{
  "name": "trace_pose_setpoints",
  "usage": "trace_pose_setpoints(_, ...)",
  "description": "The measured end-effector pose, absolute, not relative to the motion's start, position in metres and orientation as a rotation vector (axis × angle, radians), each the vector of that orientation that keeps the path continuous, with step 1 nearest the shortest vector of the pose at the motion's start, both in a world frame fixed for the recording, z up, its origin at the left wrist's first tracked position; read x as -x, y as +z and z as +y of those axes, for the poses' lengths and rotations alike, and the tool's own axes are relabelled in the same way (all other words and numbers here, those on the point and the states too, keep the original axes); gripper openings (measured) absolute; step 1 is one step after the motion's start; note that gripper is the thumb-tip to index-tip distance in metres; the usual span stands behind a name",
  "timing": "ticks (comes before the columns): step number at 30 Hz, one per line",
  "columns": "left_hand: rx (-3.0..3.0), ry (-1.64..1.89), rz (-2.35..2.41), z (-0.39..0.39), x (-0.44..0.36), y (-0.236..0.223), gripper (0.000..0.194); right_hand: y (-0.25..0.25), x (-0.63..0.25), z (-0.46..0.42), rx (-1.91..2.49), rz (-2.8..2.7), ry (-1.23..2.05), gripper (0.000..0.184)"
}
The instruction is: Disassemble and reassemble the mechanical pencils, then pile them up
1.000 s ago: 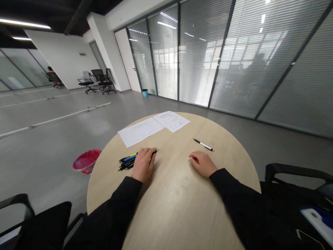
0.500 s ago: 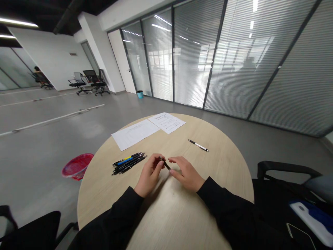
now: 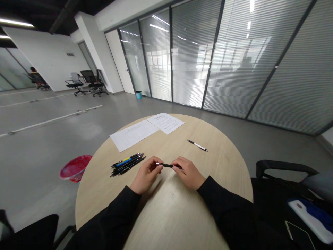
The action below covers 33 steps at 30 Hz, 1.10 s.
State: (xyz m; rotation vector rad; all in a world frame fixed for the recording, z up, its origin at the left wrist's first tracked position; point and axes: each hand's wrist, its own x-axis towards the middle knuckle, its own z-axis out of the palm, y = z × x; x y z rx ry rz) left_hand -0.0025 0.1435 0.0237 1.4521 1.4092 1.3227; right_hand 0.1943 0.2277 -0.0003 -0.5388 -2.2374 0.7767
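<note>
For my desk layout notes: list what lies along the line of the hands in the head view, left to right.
Red plastic basket → bundle of black, blue and yellow pens → left hand → slim black pen → right hand → black chair armrest

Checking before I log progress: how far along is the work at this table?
Done: a group of pens lies together on the round table. In hand: a black pen held between the left hand and right hand. Left: a white-and-black pen lies apart, and two paper sheets lie untouched.
</note>
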Motion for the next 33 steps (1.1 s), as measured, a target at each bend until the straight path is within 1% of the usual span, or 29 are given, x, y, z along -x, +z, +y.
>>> trace_pose_setpoints(7, -1.405, 1.349, 1.453, 0.148, 0.010, 0.018, 0.022, -0.007, -0.201, 0.241, 0.603, -2.247, 0.857, 0.012)
trace_pose_setpoints(18, -1.351, 1.422, 1.488, 0.151, 0.013, 0.008, 0.020, -0.021, -0.207, 0.253, 0.732, -1.972, 1.090, 0.019)
trace_pose_setpoints(26, -1.323, 1.426, 1.501, 0.151, 0.015, 0.007, 0.020, -0.032, -0.206, 0.259, 0.768, -1.716, 1.339, 0.024)
trace_pose_setpoints(33, -1.283, 1.445, 1.511, 0.152, 0.016, 0.009, 0.023, -0.028, -0.207, 0.259, 0.792, -1.639, 1.387, 0.024)
